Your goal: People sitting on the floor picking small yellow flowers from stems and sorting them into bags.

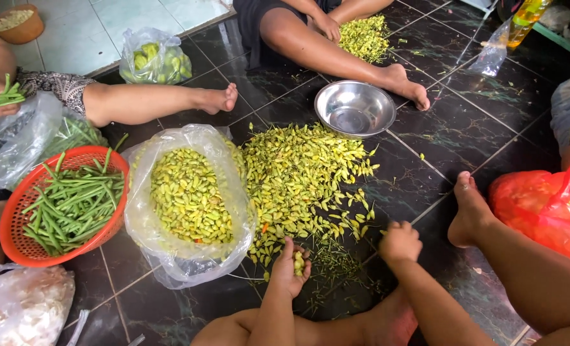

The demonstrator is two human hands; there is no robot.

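Observation:
I sit on a dark tiled floor. My left hand [291, 266] is cupped around a few yellow-green buds [298, 263] at the near edge of a big loose pile of the same buds [304, 176]. My right hand [399, 242] is curled into a fist at the pile's right fringe; whether it holds anything is hidden. A clear plastic bag [145, 224] full of buds lies open just left of my left hand.
A steel bowl [355, 109] stands beyond the pile. An orange basket [16, 237] holds green beans at the left. Other people's legs and hands ring the pile; one works a second bud heap [364, 37]. A red bag [541, 208] lies right.

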